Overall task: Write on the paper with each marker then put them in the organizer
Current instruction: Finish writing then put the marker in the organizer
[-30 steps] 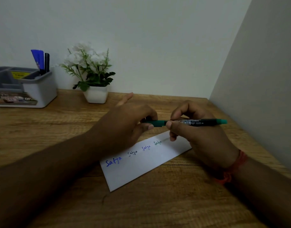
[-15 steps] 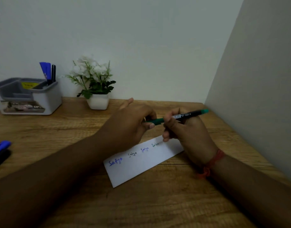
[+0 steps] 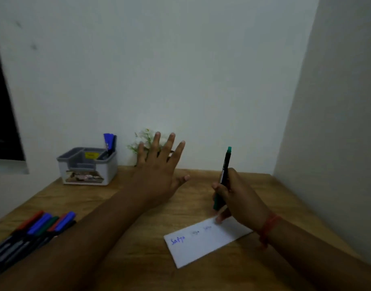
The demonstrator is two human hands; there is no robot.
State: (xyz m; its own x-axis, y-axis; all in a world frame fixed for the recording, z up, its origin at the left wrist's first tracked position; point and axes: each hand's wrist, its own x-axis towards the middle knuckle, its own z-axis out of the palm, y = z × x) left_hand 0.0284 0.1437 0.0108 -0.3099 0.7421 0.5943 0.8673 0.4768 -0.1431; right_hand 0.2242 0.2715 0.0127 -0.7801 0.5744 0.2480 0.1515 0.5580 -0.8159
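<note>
Right hand (image 3: 239, 198) grips green marker (image 3: 222, 179) upright above paper (image 3: 203, 242); left hand (image 3: 159, 166) raised, fingers spread wide, holding nothing, right of organizer (image 3: 85, 166).

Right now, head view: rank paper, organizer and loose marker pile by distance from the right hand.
From the right hand, which grips the green marker:
1. Paper, just below it, a fingertip touching.
2. Organizer, far left at the wall.
3. Loose marker pile, left table edge.

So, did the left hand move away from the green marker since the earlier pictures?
Yes. The left hand let go of the green marker and now hangs open, nearer the flower pot, farther from the paper.
</note>
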